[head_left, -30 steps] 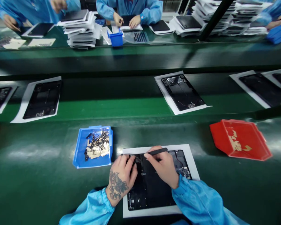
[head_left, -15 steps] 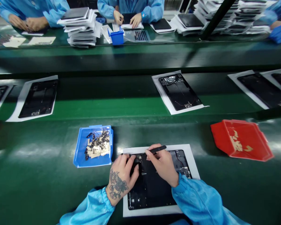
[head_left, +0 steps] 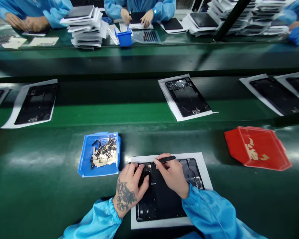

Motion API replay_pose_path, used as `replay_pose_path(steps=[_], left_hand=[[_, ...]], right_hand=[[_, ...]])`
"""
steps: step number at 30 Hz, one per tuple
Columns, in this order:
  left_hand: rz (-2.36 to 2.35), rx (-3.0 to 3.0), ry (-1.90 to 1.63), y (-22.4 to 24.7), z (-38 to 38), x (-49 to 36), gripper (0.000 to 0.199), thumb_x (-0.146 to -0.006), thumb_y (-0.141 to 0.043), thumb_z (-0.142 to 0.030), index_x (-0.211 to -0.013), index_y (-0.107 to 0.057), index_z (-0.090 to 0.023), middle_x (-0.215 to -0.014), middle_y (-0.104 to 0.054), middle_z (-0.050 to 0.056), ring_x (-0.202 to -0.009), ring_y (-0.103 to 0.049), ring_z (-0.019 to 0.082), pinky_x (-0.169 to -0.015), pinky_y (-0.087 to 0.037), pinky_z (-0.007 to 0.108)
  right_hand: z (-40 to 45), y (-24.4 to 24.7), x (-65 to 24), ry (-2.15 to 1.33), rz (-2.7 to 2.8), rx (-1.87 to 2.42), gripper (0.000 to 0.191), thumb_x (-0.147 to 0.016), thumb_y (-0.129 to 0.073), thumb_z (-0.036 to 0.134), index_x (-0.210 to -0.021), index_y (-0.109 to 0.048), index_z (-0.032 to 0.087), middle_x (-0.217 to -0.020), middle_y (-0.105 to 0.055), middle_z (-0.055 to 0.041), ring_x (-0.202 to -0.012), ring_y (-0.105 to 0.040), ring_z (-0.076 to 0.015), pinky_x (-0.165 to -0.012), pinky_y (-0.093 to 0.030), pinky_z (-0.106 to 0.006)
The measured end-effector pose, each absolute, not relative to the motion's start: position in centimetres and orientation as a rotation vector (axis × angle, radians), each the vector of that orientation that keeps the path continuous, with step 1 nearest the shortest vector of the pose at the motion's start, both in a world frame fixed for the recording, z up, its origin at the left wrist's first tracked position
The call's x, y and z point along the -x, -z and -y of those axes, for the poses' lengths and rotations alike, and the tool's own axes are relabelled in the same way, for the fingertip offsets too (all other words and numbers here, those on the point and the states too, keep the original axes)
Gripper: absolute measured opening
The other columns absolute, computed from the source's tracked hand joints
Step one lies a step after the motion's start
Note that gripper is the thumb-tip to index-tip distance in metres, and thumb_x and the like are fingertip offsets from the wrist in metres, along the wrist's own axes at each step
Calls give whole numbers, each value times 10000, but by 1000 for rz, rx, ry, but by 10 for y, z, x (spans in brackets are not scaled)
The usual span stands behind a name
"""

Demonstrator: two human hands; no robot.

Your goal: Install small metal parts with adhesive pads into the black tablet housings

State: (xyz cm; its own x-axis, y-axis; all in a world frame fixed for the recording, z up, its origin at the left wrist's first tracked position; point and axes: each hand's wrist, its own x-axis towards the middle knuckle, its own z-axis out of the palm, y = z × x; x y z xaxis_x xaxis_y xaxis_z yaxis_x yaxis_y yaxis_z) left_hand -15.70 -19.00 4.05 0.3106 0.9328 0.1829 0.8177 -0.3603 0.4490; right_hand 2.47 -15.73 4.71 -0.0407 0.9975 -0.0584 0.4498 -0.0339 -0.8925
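An opened black tablet housing point(head_left: 168, 202) lies on a white sheet point(head_left: 206, 171) in front of me, its inner parts showing. My left hand point(head_left: 131, 191) rests over its upper left corner, fingers bent onto the edge and thumb held apart. My right hand point(head_left: 171, 174) pinches a slim black stick-like tool point(head_left: 167, 159) above the upper edge. Fingers hide the tool's tip, so its exact kind is unclear. Left of the tablet stands a blue bin point(head_left: 83, 166) with small black and cream pieces point(head_left: 106, 154).
A red bin point(head_left: 269, 149) holding cream scraps stands at right. Beyond, more tablet housings point(head_left: 188, 96) lie on paper along a green strip point(head_left: 109, 114). Across the bench, co-workers in blue sleeves point(head_left: 164, 10) work beside paper stacks point(head_left: 86, 30) and a small blue bin point(head_left: 124, 39).
The tablets on the green strip have shifted slightly left. My hands stay almost in place, the tool still in my right hand.
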Motion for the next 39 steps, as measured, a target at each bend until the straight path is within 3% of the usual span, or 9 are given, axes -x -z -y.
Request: replay_pose_path(steps=[6,20,27,33,39], left_hand=[[-1572,-2336,-669,-43,190,155,298,-850,-538,-274,-1104,-605,-132,-1100,-583,131,-1048,-490,305,-860,-426,449],[-1553,-2325,-509,-49,188,153,367,-846,-545,-345,-1199,-610,-267,-1122,-522,118,-1060,-465,304,-840,-394,453],[-1615,-2327,-432,-50,189,147,408,-836,-551,-357,-1234,-582,-276,-1150,-507,117,-1078,-463,303,-848,-386,450],[-1589,-2308,-433,-50,190,149,430,-830,-558,-353,-1253,-563,-278,-1165,-495,114,-1088,-446,302,-870,-381,457],[-1559,-2276,-483,-46,193,152,440,-849,-540,-342,-1277,-543,-240,-1188,-479,128,-1120,-428,301,-899,-370,458]], right_hand=[[160,-48,-24,-932,1640,1534,87,-898,-563,268,-858,-591,197,-793,-645,1,-679,-651,-144,-639,-506,-233],[159,-46,-24,-930,1674,1538,123,-910,-546,306,-868,-590,199,-815,-649,-25,-701,-651,-168,-665,-529,-276],[160,-53,-29,-847,1531,1526,134,-893,-580,332,-893,-592,198,-858,-652,-49,-714,-659,-174,-657,-556,-280],[161,-54,-25,-1148,1414,1462,163,-877,-607,327,-959,-649,193,-956,-677,-53,-739,-666,-163,-628,-568,-257],[160,-50,-24,-1139,1295,1365,127,-837,-664,313,-865,-649,190,-907,-672,-58,-873,-659,-191,-710,-571,-284]])
